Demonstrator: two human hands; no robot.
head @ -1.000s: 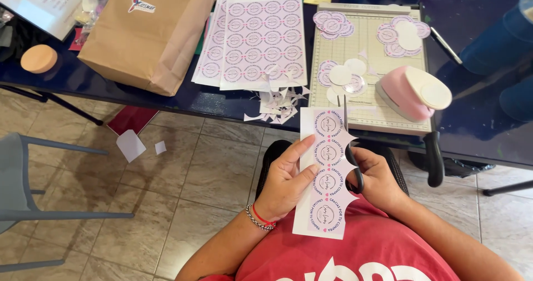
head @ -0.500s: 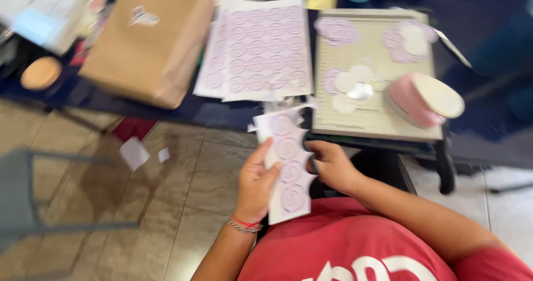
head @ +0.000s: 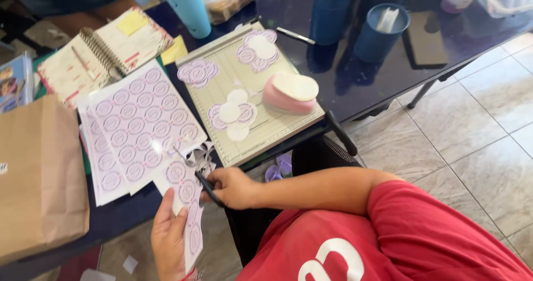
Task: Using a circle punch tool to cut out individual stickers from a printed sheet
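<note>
My left hand (head: 169,238) holds a white paper strip (head: 187,203) printed with purple round labels, low at the left. My right hand (head: 236,188) grips black-handled scissors (head: 201,176) whose blades meet the strip's upper edge. Just above lies a stack of white sheets (head: 139,123) covered with the same round labels, with curly paper offcuts (head: 201,154) at its lower corner. My red sleeve fills the lower right.
A paper trimmer board (head: 277,128) carries piles of cut round labels (head: 233,113) and a pink punch (head: 290,93). A brown paper bag (head: 36,175) stands at left, a spiral notebook (head: 102,51) behind, blue cups (head: 380,31) and a pen (head: 297,36) at the back. Tiled floor lies right.
The view has swung to the right and tilted. The strip and both hands now sit at the lower left, close to the table's edge, with the scissors at the strip's top.
</note>
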